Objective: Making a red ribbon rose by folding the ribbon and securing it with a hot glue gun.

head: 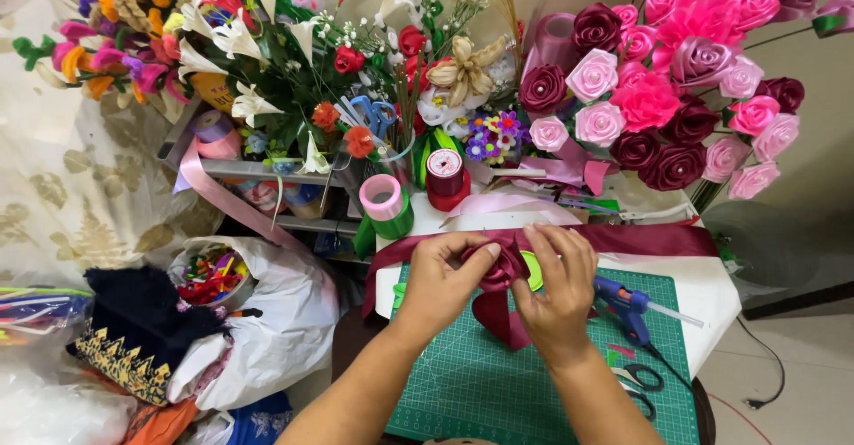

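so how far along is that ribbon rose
Partly rolled: a dark red rosette already sits between the left hand and right hand, which pinch it now. A long unrolled stretch of maroon ribbon lies across the table, and the glue gun rests unused on the green cutting mat.

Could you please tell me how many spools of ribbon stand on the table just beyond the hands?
2: a pink spool on the left, a dark red spool to its right. Others may be hidden among the flowers.

The white surface (pixel 712 289) carries a green cutting mat (pixel 480 383), a blue glue gun (pixel 625 305), black scissors (pixel 642 379) and ribbon spools (pixel 384 203).
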